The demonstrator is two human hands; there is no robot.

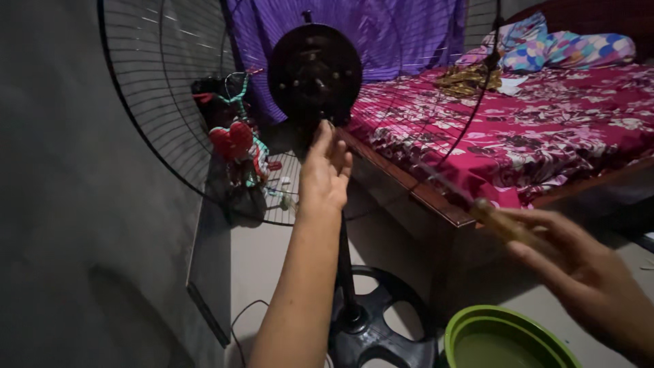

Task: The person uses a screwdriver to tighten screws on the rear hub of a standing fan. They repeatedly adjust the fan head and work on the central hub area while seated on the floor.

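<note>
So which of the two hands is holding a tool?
The right hand, low at the right edge: it grips a yellowish screwdriver handle. The left hand only reaches up to the fan motor.

The right hand (586,272) was smeared by motion blur, its wrist cut off at the picture's right and bottom edges. The screwdriver (477,204) it held was blurred too, its thin shaft barely traceable and its tip lost against the bed. The left hand (325,170) hid the lower part of the motor housing (315,71), fingertips out of sight behind it. The wire guard (170,116) ran off the top edge. The green bowl (504,337) and the fan base (381,327) were cropped at the near edge. The dark toy heap (231,143) on the left was too dim to identify.
</note>
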